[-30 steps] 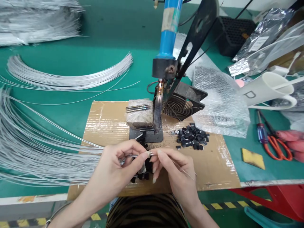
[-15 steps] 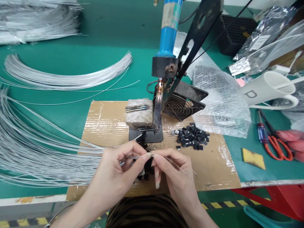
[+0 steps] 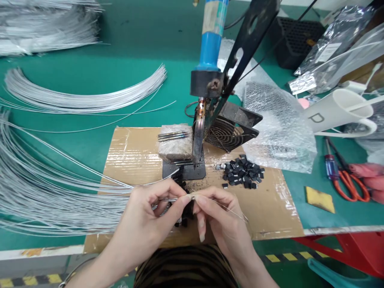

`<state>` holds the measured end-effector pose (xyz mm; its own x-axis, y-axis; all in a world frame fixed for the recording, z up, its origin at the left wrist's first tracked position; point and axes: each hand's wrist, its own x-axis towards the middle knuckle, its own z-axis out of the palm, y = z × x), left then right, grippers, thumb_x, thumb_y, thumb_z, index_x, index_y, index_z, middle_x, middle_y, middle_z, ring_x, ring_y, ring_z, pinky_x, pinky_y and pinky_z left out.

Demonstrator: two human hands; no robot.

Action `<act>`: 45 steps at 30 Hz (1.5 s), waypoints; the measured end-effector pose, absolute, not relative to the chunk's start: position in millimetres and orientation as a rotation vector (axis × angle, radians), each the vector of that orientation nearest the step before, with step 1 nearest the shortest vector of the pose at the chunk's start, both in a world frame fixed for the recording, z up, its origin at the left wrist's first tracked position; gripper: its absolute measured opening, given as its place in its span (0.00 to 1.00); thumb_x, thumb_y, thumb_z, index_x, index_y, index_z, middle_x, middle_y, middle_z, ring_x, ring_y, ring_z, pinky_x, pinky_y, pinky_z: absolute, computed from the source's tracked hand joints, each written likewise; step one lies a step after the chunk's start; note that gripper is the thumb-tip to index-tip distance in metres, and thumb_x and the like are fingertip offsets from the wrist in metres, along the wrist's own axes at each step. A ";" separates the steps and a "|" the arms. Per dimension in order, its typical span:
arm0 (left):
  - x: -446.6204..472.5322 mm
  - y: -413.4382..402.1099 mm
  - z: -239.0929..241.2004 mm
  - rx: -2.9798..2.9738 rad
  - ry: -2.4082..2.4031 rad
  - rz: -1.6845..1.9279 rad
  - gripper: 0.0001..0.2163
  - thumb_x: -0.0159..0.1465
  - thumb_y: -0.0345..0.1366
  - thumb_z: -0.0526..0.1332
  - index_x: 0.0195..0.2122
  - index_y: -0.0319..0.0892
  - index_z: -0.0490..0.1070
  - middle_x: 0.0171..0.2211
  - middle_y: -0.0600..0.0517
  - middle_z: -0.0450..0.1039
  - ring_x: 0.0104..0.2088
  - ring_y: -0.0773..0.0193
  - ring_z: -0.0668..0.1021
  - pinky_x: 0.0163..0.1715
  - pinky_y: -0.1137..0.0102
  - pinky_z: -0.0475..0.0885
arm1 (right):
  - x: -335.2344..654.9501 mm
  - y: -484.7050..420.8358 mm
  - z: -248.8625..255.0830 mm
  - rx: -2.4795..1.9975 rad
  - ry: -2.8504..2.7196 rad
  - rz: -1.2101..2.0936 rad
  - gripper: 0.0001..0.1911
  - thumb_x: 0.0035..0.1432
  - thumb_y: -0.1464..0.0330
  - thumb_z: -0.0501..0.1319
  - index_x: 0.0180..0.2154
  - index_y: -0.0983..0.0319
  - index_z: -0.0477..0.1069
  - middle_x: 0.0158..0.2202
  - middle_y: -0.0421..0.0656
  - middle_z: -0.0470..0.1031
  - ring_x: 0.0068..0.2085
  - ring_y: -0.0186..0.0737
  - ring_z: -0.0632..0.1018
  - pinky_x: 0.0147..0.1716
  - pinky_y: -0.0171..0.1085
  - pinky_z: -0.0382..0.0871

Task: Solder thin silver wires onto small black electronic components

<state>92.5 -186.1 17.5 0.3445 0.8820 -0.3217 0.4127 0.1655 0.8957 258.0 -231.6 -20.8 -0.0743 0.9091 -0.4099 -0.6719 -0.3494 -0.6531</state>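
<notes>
My left hand [image 3: 156,216] is closed in a pinch on a grey cable [image 3: 171,199], held level in front of my body. Fingertip to fingertip with it, my right hand [image 3: 223,220] pinches a small shiny end and a thin pale wire [image 3: 231,210], which trails over its fingers to the right. What exactly lies between the two thumbs is too small to make out. Small black connectors [image 3: 183,222] lie under and behind the hands, partly hidden. A large fan of grey cables [image 3: 60,200] spreads to the left of my left hand.
A blue-handled soldering iron [image 3: 210,50] hangs tip-down in a black stand beyond the hands. Behind it sits a black fan [image 3: 228,134]. A heap of black connectors [image 3: 243,172] lies on the cardboard [image 3: 270,208]. Scissors [image 3: 349,186] and a white mug [image 3: 339,110] stand right.
My right fingers have shifted slightly, its lower fingers dropping a little. The pale wire's trailing ends have swung closer together. Both hands keep their pinch in the same place.
</notes>
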 end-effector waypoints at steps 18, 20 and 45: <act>100.2 -204.3 7.2 1.447 1.395 0.698 0.12 0.70 0.42 0.63 0.32 0.43 0.78 0.23 0.55 0.73 0.21 0.69 0.67 0.21 0.73 0.60 | 245.0 -232.4 -18.9 -0.948 -0.286 1.610 0.07 0.60 0.64 0.73 0.32 0.60 0.86 0.23 0.38 0.78 0.17 0.26 0.75 0.17 0.24 0.72; 99.6 -204.5 6.1 1.449 1.387 0.707 0.13 0.71 0.43 0.62 0.32 0.43 0.77 0.22 0.55 0.71 0.21 0.69 0.66 0.20 0.73 0.58 | 244.3 -232.6 -18.7 -0.948 -0.291 1.601 0.07 0.61 0.64 0.73 0.32 0.60 0.86 0.23 0.38 0.78 0.17 0.26 0.75 0.18 0.24 0.73; 95.3 -204.4 5.0 1.486 1.341 0.567 0.13 0.72 0.42 0.61 0.33 0.43 0.78 0.24 0.53 0.73 0.23 0.67 0.66 0.23 0.71 0.58 | 262.0 -224.0 -16.5 -0.969 -0.316 1.732 0.11 0.54 0.64 0.76 0.26 0.64 0.81 0.22 0.37 0.76 0.17 0.29 0.74 0.14 0.28 0.75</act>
